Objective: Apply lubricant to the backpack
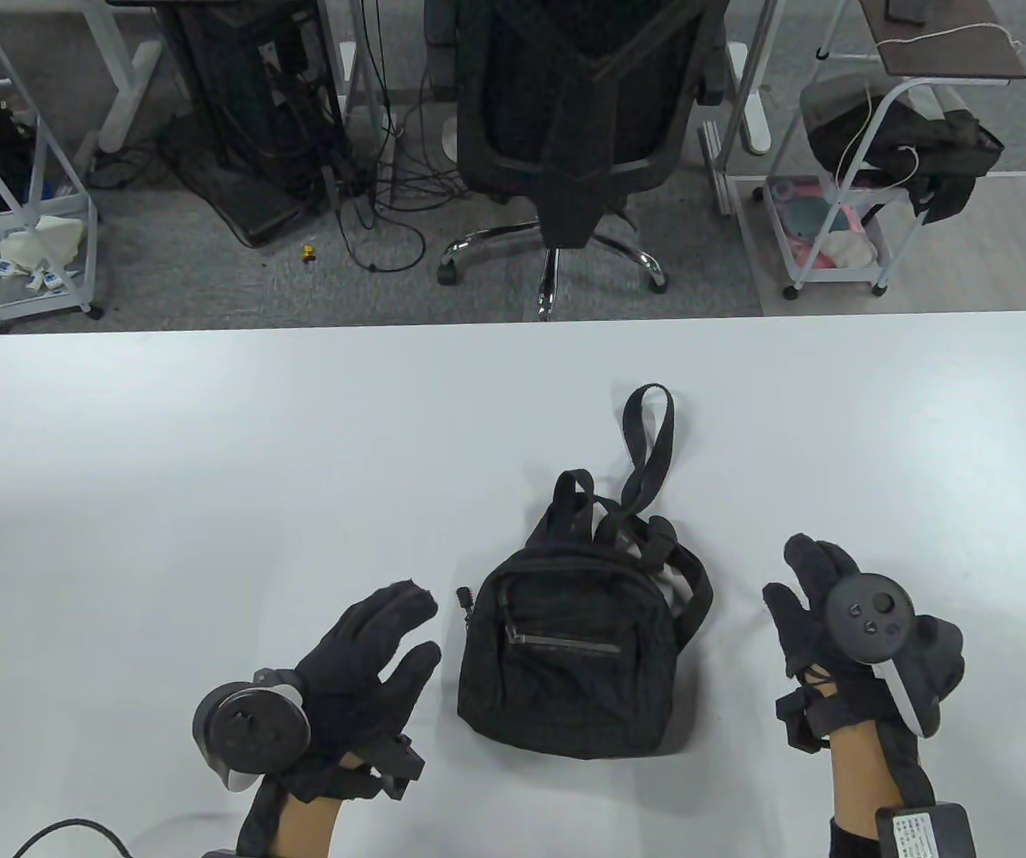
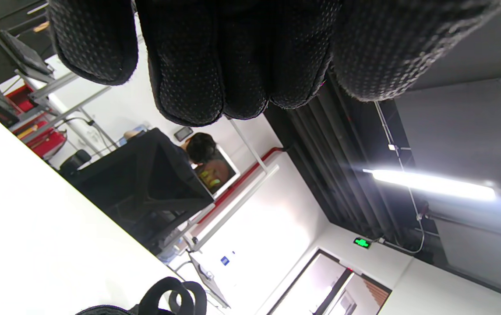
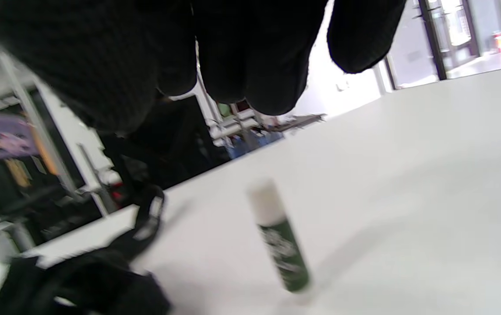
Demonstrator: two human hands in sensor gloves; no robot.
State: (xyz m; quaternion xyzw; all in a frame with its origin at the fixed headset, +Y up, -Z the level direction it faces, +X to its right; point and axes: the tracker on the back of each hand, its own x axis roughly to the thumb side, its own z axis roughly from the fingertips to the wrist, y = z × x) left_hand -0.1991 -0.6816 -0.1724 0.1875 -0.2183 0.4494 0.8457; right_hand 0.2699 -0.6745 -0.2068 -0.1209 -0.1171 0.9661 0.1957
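Observation:
A small black backpack [image 1: 571, 652] lies flat on the white table [image 1: 209, 465], front zip pocket up and straps trailing toward the far side. My left hand [image 1: 388, 639] hovers just left of it, fingers spread, holding nothing. My right hand [image 1: 812, 581] is to the right of the backpack, fingers extended and empty. In the right wrist view a green lubricant stick [image 3: 283, 245] with a white cap stands upright on the table below my fingers [image 3: 255, 65], apart from them. The backpack's edge [image 3: 79, 280] shows to its left. In the table view my right hand hides the stick.
A black office chair [image 1: 567, 134] stands beyond the far table edge, with wire carts [image 1: 844, 206] and cables on the floor. The backpack's straps [image 2: 167, 297] show at the bottom of the left wrist view.

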